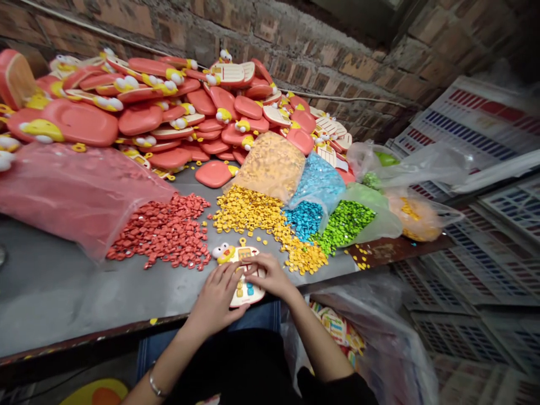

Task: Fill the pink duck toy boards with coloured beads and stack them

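A cream toy panel with a yellow duck head [236, 260] lies at the near edge of the grey table [63, 292]. My left hand [219, 298] rests on its left side with fingers curled over it. My right hand [270, 275] presses fingertips together on the panel's middle, pinching something too small to make out. Just beyond lie heaps of small plastic pieces: red [166, 233], yellow [261, 222], blue [304, 218] and green [343, 224], spilling from clear bags.
A big pile of red toy shells with duck heads [169, 107] fills the back of the table against a brick wall. A pink bag [71, 191] lies at left. Stacked crates [472, 169] stand at right. A clear bag of finished toys [337, 332] hangs below the table edge.
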Demonstrator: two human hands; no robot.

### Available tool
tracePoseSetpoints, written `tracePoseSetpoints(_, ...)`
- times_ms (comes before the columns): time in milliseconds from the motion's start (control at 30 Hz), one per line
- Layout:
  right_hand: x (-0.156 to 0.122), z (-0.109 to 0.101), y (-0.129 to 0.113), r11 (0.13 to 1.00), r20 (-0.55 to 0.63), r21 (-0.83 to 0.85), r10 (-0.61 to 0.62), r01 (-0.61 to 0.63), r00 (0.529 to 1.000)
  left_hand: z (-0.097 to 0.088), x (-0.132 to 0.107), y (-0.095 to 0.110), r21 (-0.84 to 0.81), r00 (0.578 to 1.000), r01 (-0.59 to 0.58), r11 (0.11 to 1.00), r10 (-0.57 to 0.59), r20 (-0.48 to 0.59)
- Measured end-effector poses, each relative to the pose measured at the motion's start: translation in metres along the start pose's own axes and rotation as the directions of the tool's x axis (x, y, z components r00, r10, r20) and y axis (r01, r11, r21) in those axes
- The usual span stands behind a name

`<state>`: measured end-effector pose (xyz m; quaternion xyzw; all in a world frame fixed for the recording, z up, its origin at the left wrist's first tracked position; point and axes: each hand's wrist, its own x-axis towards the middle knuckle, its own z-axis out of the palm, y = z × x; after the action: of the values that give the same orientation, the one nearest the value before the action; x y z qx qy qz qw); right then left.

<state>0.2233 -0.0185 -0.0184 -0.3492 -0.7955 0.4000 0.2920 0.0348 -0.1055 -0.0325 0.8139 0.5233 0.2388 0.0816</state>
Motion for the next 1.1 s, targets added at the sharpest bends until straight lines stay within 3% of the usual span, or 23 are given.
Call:
tracePoseSetpoints(67,-0.004,-0.019,0.006,0.999,-0.025,0.023,0.036,-0.036,0.999,0.001,0.0,0.0,0.0,1.0,0.004,1.0,-0.004,0.001)
tracePoseSetpoints(100,-0.006,-0.032,0.012,0.998,-0.115,0.002,0.069,-0.069,0.991,0.0,0.0,0.0,0.001,1.0,0.001,1.0,-0.001,0.0)
tracePoseSetpoints(167,-0.005,-0.06,0.028,0.982,-0.368,-0.117,0.098,-0.15,0.925,0.0,0.0,0.0,0.005,1.0,-0.011,1.0,0.011,-0.006)
tracePoseSetpoints(233,0.0,-0.087,0.048,0.926,-0.497,-0.307,0.038,-0.217,0.867,-0.001,0.001,-0.001,0.014,1.0,-0.022,1.0,0.022,-0.012)
tracePoseSetpoints(300,0.008,-0.107,0.067,0.857,-0.452,-0.451,0.022,-0.25,0.892,-0.001,0.001,-0.001,0.021,1.0,-0.025,0.999,0.026,-0.01)
tracePoseSetpoints(400,0.02,-0.119,0.085,0.8,-0.338,-0.539,0.081,-0.263,0.938,-0.002,0.001,0.0,0.017,1.0,-0.02,1.0,0.02,0.0)
tracePoseSetpoints(533,0.024,-0.113,0.081,0.84,-0.38,-0.491,0.032,-0.232,0.924,-0.003,0.001,0.001,0.001,1.0,0.0,1.0,0.0,0.011)
tracePoseSetpoints(667,0.02,-0.091,0.053,0.969,-0.466,-0.212,0.015,-0.128,0.885,-0.004,0.001,0.002,0.001,1.0,0.005,1.0,-0.005,0.022)
tracePoseSetpoints(767,0.02,-0.065,0.031,0.998,-0.336,0.059,0.052,-0.034,0.94,-0.004,0.002,0.002,0.005,1.0,-0.001,1.0,0.001,0.028)
tracePoseSetpoints(867,0.024,-0.041,0.019,0.983,-0.193,0.183,0.055,-0.02,0.98,-0.005,0.002,0.002,0.014,0.999,-0.001,1.0,0.001,0.041)
tracePoseSetpoints(967,0.027,-0.025,0.018,0.998,-0.095,0.057,0.032,-0.027,0.995,-0.006,0.002,0.002,0.018,0.999,-0.004,1.0,0.003,0.039)
tracePoseSetpoints(1100,0.023,-0.017,0.021,0.967,-0.121,-0.246,-0.097,0.065,0.988,-0.005,0.002,0.003,0.025,1.0,-0.005,1.0,0.004,0.025)
